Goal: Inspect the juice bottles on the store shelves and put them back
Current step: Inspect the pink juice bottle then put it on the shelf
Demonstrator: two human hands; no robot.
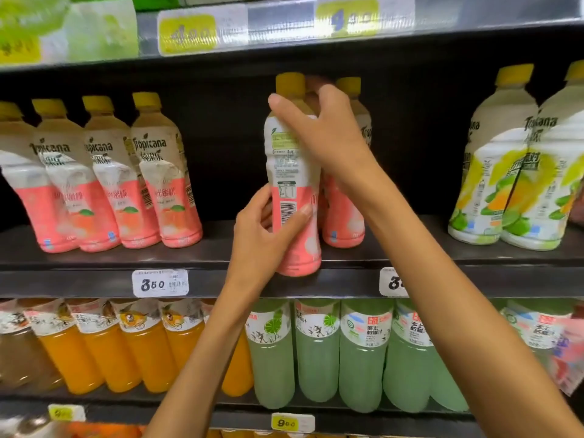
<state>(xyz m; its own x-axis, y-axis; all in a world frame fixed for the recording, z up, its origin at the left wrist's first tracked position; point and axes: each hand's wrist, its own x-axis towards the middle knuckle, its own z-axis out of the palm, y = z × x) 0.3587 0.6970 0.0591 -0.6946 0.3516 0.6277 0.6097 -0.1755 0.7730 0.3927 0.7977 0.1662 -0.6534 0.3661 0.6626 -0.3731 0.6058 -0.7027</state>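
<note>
- Both hands have a grip on one pink bottle (295, 197) in the head view, the only view given: the left hand (262, 238) wraps its lower half, thumb across the barcode, and the right hand (319, 131) curls round the shoulder just under the yellow cap (289, 83)
- Neither grip is wide; fingers are bent close to the plastic, which suits turning the bottle without dropping it
- Back label, with its nutrition panel and barcode, faces the camera, so I judge the check of the printed details is the step in hand
- Bottle stands upright at the front lip of the middle shelf (94, 263); its base overlaps the edge, and whether it rests there or hangs just off it I cannot tell
- Just behind it stands a second pink bottle (344, 213), partly hidden by the right wrist; the gap in front of that one looks like the slot to return to
- Four matching pink bottles (104, 178) line the shelf to the left, fronts outward, well apart from the held one
- Green-labelled bottles (505, 172) sit at the far right
- Price tag (160, 282) hangs on the shelf edge, and orange drinks (126, 349) and pale green drinks (341, 355) fill the shelf below
- To put it back, the label likely wants turning front-out like its neighbours
</note>
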